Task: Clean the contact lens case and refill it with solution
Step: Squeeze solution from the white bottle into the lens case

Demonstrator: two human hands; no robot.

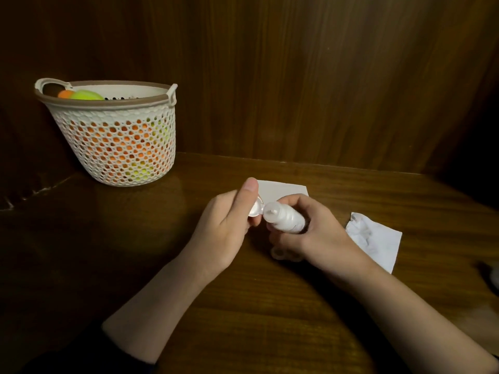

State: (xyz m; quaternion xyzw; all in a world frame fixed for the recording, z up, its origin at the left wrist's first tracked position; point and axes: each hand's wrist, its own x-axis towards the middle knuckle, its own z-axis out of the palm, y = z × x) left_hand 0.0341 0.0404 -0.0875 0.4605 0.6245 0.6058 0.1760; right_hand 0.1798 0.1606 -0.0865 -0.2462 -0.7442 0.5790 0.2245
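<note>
- A small white bottle [286, 220] is gripped in the right hand [313, 233], fingers wrapped closed around its body, above the middle of the wooden table [243, 306]. It's tilted so the nozzle end points left and a bit up.
- The flip cap [256, 209] is swung open, hanging off the left side of the bottle top, and it's being pinched by the left hand [226, 228]: thumb [247, 193] laid over the far side of the cap, the other fingers curled in under it. So both hands are closed on something, right on the bottle body, left on the cap.
- The nozzle tip can be seen poking out, bare.
- The lens case [285, 253] is sort of visible on the table right under the right hand, a pale rounded shape mostly covered by the palm. Whether its wells are open or capped can't be told from here.
- A flat white sheet [280, 190] is lying on the table just beyond the hands, partly blocked by them.
- A crumpled tissue [375, 238] is spread out on the table to the right of the right wrist, close to it.
- Far left, a white mesh basket [116, 147] with a brown rim is parked against the wooden back wall, with orange and yellow-green stuff seen through the holes.
</note>
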